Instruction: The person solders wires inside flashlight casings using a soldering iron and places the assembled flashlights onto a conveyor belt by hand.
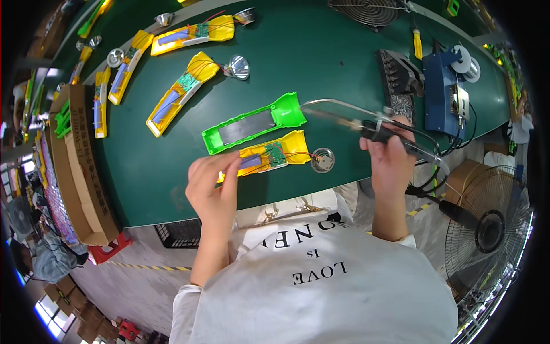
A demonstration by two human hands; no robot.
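Lying near table edge [154,217], yellow housing [299,143]

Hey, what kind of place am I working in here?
Probably an electronics assembly workshop: opened yellow casings with circuit boards, an apparent soldering iron in your right hand, and a green workbench.

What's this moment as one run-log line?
left grip: at nearest yellow casing, left end; right grip: holding soldering iron; green casing: beyond yellow casing; reflector: beside yellow casing's right end

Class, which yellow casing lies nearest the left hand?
The yellow casing just below the green casing, by the left hand; the other yellow casings lie farther up and left.
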